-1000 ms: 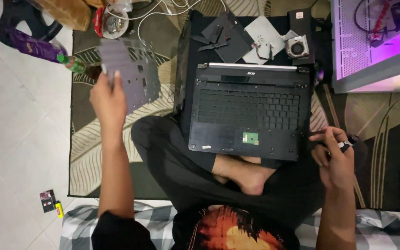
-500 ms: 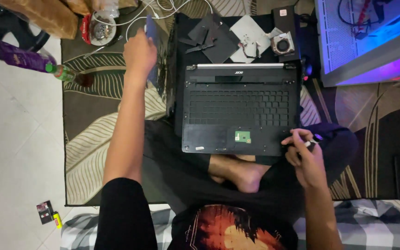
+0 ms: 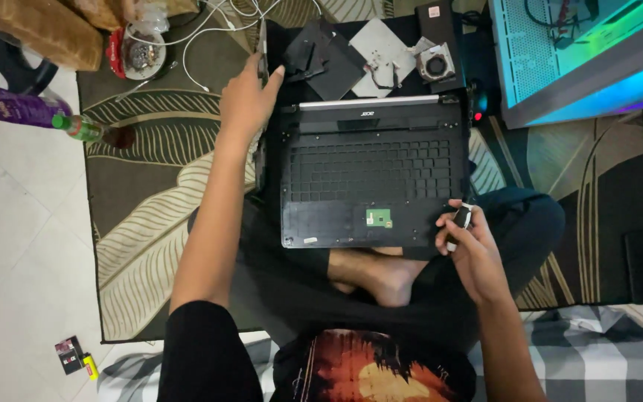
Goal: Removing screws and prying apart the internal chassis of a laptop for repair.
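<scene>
Two hands are busy over the black stripped laptop base resting on the person's crossed legs. The left hand has swung the thin grey metal plate in from over the rug; it now stands edge-on by the laptop's far left corner, fingers gripping it. The right hand stays at the near right corner, fingers curled round a small black-and-silver tool. A small black-and-red packet lies on the tiled floor, lower left; a purple-labelled bottle lies upper left.

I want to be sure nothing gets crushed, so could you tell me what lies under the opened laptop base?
The laptop base rests partly on the person's crossed legs and partly on the patterned rug. Its far edge meets dark loose panels. Whatever lies directly beneath it is hidden.
</scene>
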